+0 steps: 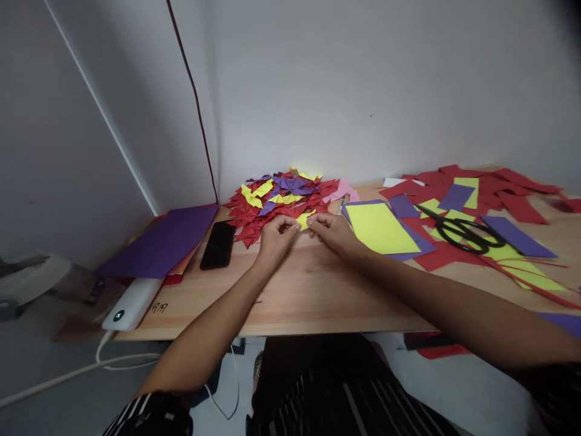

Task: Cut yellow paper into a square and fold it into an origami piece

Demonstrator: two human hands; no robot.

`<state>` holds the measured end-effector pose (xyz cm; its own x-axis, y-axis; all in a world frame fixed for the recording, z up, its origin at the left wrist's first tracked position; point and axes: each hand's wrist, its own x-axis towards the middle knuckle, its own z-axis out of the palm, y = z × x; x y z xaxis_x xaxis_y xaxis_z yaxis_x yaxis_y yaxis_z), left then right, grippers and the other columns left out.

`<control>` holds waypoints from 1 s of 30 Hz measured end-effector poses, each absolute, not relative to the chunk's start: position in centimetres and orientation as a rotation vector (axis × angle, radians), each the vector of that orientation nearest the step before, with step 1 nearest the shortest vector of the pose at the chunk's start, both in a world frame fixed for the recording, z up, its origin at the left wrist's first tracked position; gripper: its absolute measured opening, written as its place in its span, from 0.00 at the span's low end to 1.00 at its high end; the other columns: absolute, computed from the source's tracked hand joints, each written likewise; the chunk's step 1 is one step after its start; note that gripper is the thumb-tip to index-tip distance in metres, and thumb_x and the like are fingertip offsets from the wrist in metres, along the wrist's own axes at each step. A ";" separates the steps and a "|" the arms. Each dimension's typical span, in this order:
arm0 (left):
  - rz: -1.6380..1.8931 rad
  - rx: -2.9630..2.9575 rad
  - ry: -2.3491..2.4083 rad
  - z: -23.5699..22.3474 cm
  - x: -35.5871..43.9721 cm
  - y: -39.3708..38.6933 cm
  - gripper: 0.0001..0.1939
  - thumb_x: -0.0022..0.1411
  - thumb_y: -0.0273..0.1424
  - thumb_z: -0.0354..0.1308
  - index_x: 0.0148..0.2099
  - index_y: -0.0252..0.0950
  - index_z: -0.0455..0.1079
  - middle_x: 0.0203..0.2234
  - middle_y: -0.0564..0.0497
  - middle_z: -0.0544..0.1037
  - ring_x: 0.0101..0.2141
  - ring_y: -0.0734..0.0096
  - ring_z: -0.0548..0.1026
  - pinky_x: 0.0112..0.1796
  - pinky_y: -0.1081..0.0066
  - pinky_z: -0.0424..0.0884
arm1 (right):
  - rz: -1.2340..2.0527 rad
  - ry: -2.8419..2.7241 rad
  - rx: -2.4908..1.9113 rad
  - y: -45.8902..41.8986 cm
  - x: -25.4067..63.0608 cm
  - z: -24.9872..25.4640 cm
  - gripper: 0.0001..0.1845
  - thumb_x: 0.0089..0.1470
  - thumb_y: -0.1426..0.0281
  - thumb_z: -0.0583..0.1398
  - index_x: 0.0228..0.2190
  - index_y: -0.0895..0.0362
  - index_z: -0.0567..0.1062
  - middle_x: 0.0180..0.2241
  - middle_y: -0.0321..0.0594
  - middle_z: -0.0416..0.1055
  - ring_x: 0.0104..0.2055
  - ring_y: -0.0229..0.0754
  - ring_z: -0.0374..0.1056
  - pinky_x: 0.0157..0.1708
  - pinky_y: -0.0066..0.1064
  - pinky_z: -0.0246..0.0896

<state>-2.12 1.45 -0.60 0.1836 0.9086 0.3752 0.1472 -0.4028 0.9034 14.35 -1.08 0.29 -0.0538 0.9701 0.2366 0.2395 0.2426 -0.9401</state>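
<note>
Between my two hands is a small piece of yellow paper [304,220], raised a little over the wooden table. My left hand [278,235] pinches its left side with thumb and forefinger. On the other side, the thumb and fingers of my right hand [330,231] close on its right edge. The fingertips cover part of the paper, so its full shape is hidden. Just behind my hands lies a heap of folded paper pieces [284,200] in red, purple and yellow.
Right of my hands lie yellow sheets [381,227] over purple ones. Black scissors [467,233] rest on cut red, yellow and purple paper. To the left are a phone [218,244], a purple sheet stack [166,239] and a white power bank [136,303] with a cable. A wall stands behind.
</note>
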 end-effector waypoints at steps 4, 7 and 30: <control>1.303 1.580 1.030 -0.7 -2.0 1.5 0.06 0.49 0.32 0.63 0.28 0.34 0.72 0.25 0.52 0.76 0.28 0.73 0.71 0.34 0.72 0.66 | 0.946 -1.506 -1.169 -1.1 14.4 0.1 0.18 0.52 0.57 0.58 0.22 0.58 0.70 0.20 0.34 0.66 0.21 0.32 0.54 0.23 0.28 0.49; 1.320 1.551 1.047 -0.7 -2.0 1.5 0.06 0.48 0.31 0.64 0.27 0.33 0.73 0.26 0.52 0.76 0.28 0.73 0.71 0.35 0.72 0.66 | 0.986 -1.515 -1.145 -0.8 14.4 -0.2 0.17 0.52 0.57 0.59 0.24 0.58 0.71 0.22 0.35 0.68 0.21 0.32 0.55 0.23 0.28 0.50; 1.299 1.508 0.983 -0.8 -1.7 1.3 0.08 0.45 0.31 0.67 0.28 0.33 0.72 0.27 0.52 0.76 0.28 0.75 0.71 0.34 0.73 0.66 | 0.767 -1.627 -1.203 -0.2 14.6 -1.4 0.12 0.55 0.62 0.55 0.24 0.57 0.68 0.23 0.35 0.68 0.27 0.38 0.63 0.31 0.29 0.56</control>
<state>-1.67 1.30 -0.80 0.1358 0.9489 0.2850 0.0169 -0.2899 0.9569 14.56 -0.20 -1.36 -0.0775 0.9456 0.3160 0.3579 0.3222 -0.8764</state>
